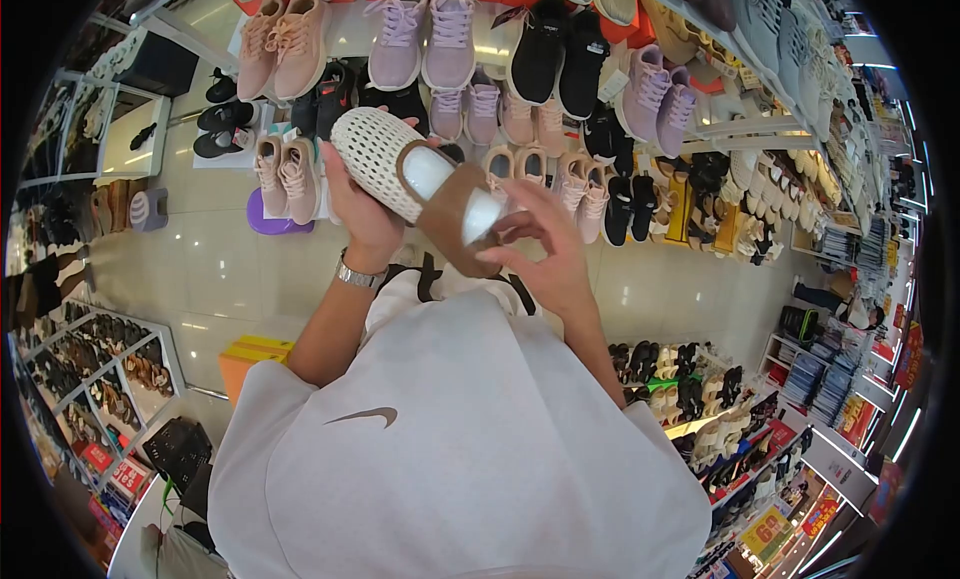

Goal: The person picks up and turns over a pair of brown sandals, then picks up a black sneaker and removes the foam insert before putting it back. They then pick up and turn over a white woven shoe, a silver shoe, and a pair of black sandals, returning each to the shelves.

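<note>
A woven slip-on shoe (pixel 378 151), cream with a brown trim and a brown heel part, is held at a tilt in front of my chest. White stuffing (pixel 428 172) shows through its opening. My left hand (pixel 362 207) grips the toe half from the side and below, with the fingers partly hidden behind it. At the heel end, the curled thumb and fingers of my right hand (pixel 545 241) close on the brown edge. A metal watch (pixel 360 272) circles my left wrist.
Ahead is a display of sneakers, with a lilac pair (pixel 422 39), a pink pair (pixel 283 44) and a black pair (pixel 558 57). A purple stool (pixel 275 215) stands below. Shoe racks (pixel 95 374) flank me on the left, and more shelves (pixel 740 439) on the right.
</note>
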